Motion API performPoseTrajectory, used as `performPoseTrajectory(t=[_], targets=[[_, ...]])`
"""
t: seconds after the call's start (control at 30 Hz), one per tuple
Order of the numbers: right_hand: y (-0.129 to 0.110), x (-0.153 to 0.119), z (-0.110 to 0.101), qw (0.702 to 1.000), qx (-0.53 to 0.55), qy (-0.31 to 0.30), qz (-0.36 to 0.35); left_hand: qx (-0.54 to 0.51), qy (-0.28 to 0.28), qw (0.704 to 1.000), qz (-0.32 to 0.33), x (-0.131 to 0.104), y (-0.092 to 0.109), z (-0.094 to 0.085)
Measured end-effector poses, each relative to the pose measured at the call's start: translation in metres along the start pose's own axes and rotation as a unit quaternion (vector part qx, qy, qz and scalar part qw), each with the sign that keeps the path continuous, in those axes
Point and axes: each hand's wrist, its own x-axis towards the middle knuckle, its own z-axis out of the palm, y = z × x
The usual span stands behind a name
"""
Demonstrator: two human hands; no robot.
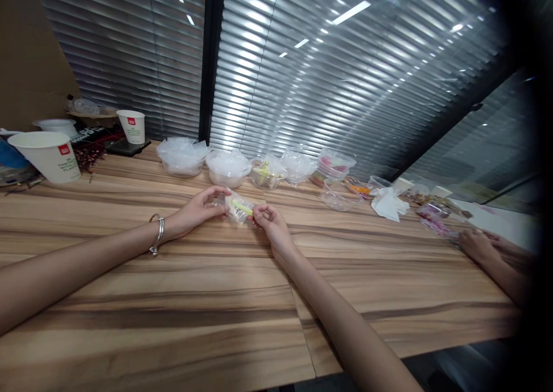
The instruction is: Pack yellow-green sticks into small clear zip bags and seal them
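Observation:
Between my hands is a small clear plastic bag (237, 215), just over the wooden table (207, 311). A thin yellow-green piece (242, 208) shows at the bag; whether it lies fully inside I cannot tell. My left hand (199, 210), with a silver bangle on the wrist, pinches the bag's left side between thumb and fingers. From the right, my right hand (271, 223) closes its thumb and fingers on the right end of the yellow-green piece. Behind the bag stands a clear bowl (268, 174) with similar yellow-green pieces in it.
Along the back are bowls in plastic bags (181, 157), a clear empty bowl (339, 196) and a white tissue (389, 203). Paper cups (50, 157) stand at the left. Another person's hands (484, 245) work at the far right, near pink pieces (434, 219). Window blinds rise behind.

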Motion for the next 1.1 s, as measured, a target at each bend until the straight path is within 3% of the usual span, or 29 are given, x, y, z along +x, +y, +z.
performPoseTrajectory(t=[0.73,1.1], targets=[[-0.0075,-0.0042,0.0016,0.998,0.003,-0.055,0.026,0.023,-0.027,0.999,-0.012,0.0007,-0.0033,-0.0038],[0.0007,-0.0013,-0.0008,0.993,-0.052,-0.105,-0.012,0.035,-0.043,0.998,-0.01,0.0007,-0.0041,-0.0052]])
